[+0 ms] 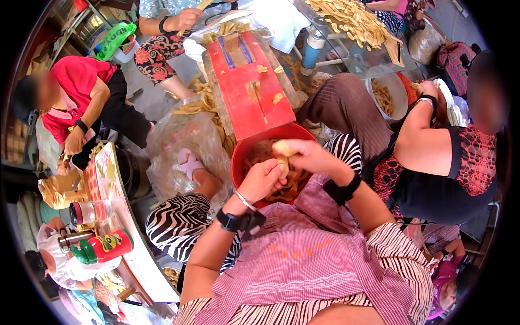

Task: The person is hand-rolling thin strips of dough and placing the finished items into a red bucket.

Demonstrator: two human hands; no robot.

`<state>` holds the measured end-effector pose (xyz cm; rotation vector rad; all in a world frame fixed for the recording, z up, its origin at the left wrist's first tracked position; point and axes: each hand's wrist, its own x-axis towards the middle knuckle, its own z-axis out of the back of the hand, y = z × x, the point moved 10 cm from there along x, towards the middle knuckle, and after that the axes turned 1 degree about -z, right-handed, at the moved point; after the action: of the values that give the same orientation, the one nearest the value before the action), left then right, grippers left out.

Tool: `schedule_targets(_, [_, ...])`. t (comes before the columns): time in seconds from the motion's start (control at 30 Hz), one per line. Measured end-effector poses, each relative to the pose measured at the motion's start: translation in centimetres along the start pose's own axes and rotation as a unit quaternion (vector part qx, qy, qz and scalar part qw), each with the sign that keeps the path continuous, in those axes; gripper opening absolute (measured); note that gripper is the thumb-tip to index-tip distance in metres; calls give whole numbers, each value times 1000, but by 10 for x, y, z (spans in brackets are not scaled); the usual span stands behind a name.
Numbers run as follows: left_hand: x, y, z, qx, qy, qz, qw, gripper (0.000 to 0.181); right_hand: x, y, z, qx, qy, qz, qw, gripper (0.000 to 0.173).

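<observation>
Over a red plastic basin, my left hand holds a pale yellowish strip, which looks like a piece of dried root or vegetable. My right hand, slightly blurred, is closed on the upper part of the same piece, close to my left fingertips. Peel-like brownish strips lie in the basin beneath both hands. Just beyond the basin, a red board with a slot and a small wooden block slopes away from me, with yellowish scraps on it.
A clear plastic sheet lies on the floor at left, beside long strips. A table with bottles stands at lower left. A glass table carries a pile of pieces. Other people sit left, right and opposite.
</observation>
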<state>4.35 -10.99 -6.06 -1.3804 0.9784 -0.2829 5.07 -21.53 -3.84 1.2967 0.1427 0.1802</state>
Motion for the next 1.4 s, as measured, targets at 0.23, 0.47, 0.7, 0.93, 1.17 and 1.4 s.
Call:
schedule_targets(0.23, [2,1,15,-80,-48,-63,994,19,-18,-16,-16,213,-12,-189,958,15])
schedule_targets(0.47, [-7,-35,15,226,-157,-261,925,15,-39,-54,-38,449,-53,-299,840,16])
schedule_targets(0.7, [-5,-23,5,252,-110,-205,939,16,-42,-47,-41,432,-61,-315,843,23])
schedule_targets(0.93, [-2,-3,12,225,-149,-147,951,14,-33,-2,-14,-224,-106,19,969,19])
schedule_targets(1.17, [-18,-42,1,387,-124,-264,875,17,-48,-24,-57,556,69,-265,785,29])
schedule_targets(1.4, [-16,-27,-7,365,-97,-232,896,21,-28,-44,-5,49,-37,-98,993,19])
